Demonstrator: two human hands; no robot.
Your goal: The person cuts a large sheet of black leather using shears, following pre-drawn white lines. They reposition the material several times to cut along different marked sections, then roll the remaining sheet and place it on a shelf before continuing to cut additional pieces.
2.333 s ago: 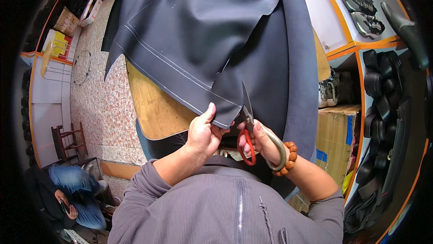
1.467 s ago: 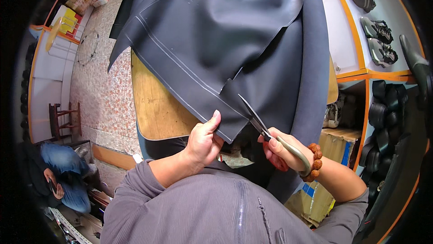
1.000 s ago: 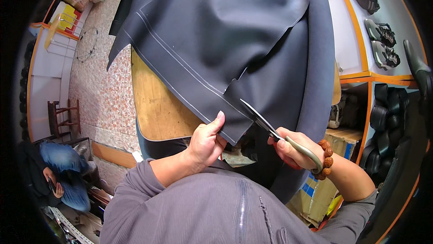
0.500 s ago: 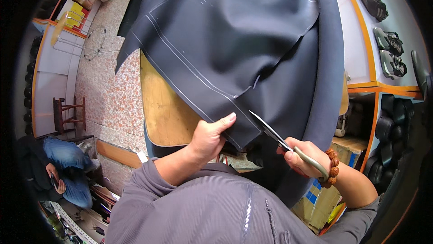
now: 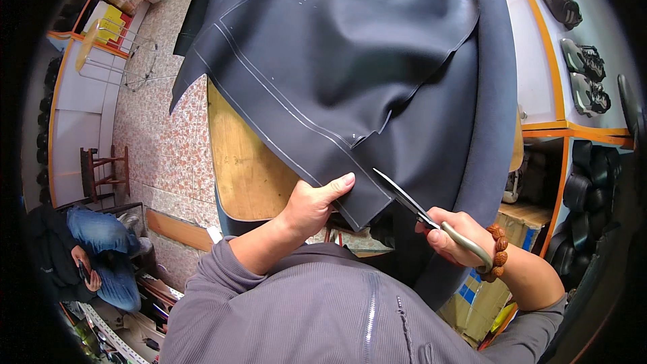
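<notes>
A large sheet of black leather-like material (image 5: pixel 296 47), marked with white chalk-like lines, drapes over a wooden table (image 5: pixel 242 182). Its near corner is pinched in my left hand (image 5: pixel 313 204), thumb on top and fingers hidden underneath. My right hand (image 5: pixel 458 236) grips a pair of scissors (image 5: pixel 406 197) by the handles. The blade points up and left, lying at the sheet beside the marked corner strip. A short cut edge with a small notch shows just beyond the blade tip. Round my right wrist sits a brown bead bracelet (image 5: pixel 498 249).
A thick dark roll (image 5: pixel 495 94) of the material lies along the table's right side. Shelves with shoes (image 5: pixel 585 74) stand at right, a cardboard box (image 5: pixel 475 303) below. At lower left a seated person (image 5: pixel 101 249) holds a phone. A small wooden stool (image 5: pixel 104 165) and wire-framed stool (image 5: pixel 87 44) stand left.
The sheet's near corner has shifted slightly toward me, and its notched edge has opened a little more. My hands keep their holds, with the scissors almost in the same place.
</notes>
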